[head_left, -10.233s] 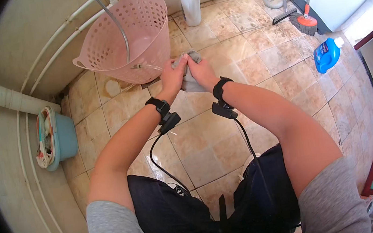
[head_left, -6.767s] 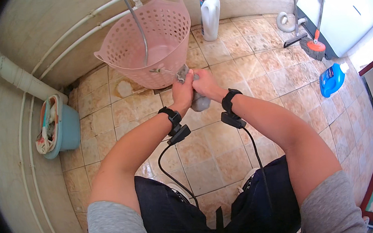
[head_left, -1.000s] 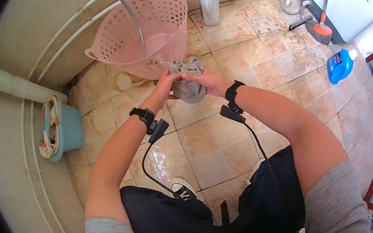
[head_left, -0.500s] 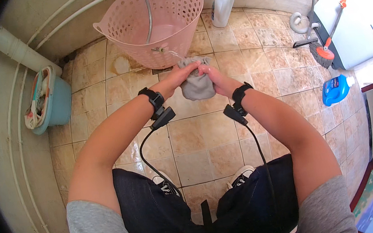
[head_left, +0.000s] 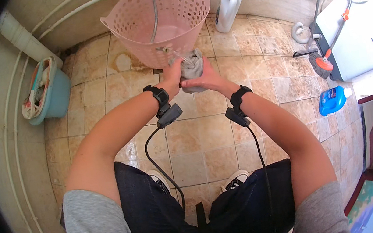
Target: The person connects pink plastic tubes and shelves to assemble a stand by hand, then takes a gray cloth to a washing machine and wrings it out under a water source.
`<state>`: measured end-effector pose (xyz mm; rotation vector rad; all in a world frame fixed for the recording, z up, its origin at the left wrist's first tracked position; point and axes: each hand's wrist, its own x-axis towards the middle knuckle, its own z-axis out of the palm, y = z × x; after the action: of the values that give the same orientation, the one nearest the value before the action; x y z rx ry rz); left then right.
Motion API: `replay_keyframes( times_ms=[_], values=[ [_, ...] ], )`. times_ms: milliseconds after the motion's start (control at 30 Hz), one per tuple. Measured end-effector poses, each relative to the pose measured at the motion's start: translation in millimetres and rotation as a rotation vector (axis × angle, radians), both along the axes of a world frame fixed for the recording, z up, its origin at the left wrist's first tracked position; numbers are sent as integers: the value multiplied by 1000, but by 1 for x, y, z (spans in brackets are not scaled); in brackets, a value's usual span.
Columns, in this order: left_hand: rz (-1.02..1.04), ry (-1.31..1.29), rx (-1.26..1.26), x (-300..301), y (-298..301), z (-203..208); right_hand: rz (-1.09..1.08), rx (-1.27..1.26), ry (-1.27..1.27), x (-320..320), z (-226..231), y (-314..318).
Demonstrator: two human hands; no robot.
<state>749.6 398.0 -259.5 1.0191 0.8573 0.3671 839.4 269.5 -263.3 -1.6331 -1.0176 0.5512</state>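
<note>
A wet grey cloth [head_left: 192,66] is bunched between my two hands, in front of the pink laundry basket [head_left: 138,38]. My left hand [head_left: 172,76] grips its left side, fingers partly hidden by the cloth. From the right, my right hand [head_left: 207,77] cups the cloth with the thumb pointing left across its lower part. Water runs onto the cloth from the end of a metal hose [head_left: 155,17], whose nozzle [head_left: 164,50] pokes out through a hole in the basket's near side.
A white detergent bottle [head_left: 229,9] stands right of the basket. A blue bucket [head_left: 58,93] with things in it is at the left wall. A blue bottle [head_left: 333,100], a brush [head_left: 322,65] and a white appliance [head_left: 358,28] are at the right. Cables hang from my wrist straps.
The cloth has gone from hanging spread below my hands to a gathered bundle. My right hand has turned from a closed grip to cupping its side.
</note>
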Motion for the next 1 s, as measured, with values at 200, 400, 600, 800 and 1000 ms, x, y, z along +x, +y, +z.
replay_keyframes(
  times_ms=[200, 400, 600, 800, 1000],
  values=[
    [-411, 134, -92, -7, 15, 24, -53, 24, 109, 13, -1, -5],
    [-477, 69, -28, -14, 23, 20, 55, -143, 276, 7, 27, -10],
    [-554, 4, 113, -6, -1, 30, 0, -168, 156, 7, 11, -21],
    [-438, -44, 131, -9, -4, 6, -52, -199, 121, -10, 25, -3],
    [-216, 48, 453, 6, 11, -17, -237, -152, 76, -14, 38, 14]
  ],
)
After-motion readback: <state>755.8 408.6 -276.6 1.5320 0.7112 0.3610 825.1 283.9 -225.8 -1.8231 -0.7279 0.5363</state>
